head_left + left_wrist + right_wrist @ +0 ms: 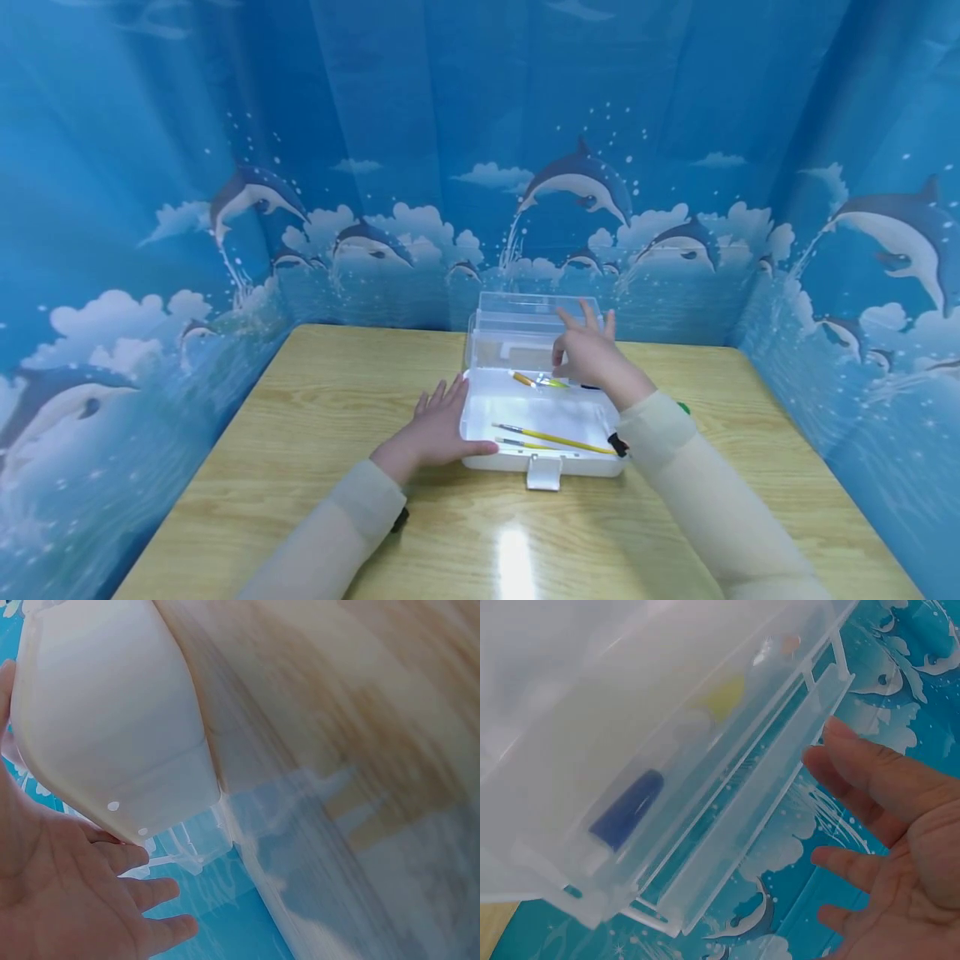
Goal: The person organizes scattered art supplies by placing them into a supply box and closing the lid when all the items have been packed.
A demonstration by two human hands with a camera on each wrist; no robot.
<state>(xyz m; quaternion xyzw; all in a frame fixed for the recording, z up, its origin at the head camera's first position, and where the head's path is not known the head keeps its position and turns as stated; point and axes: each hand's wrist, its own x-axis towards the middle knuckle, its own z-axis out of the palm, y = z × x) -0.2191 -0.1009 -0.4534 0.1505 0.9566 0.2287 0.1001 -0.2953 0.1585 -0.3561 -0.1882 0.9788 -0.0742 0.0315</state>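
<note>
A white plastic box [540,408] stands on the table, its clear lid [517,321] tipped back. Two paintbrushes [555,437] with yellow handles lie along its front side. Toward the back are a small orange item [522,379] and a yellow-green one [552,382]. A dark blue piece [628,810] shows through the box wall in the right wrist view. My left hand [438,427] rests against the box's left side, fingers extended, thumb at the front corner. Above the back right part hovers my right hand [588,352], thumb and index finger close together, other fingers spread; nothing shows between them.
The wooden table [337,375] extends around the box. A front latch [543,473] hangs down from the box. Right of the box, a green thing [684,407] is partly hidden by the right sleeve. Blue dolphin-print curtains [375,125] enclose the back and sides.
</note>
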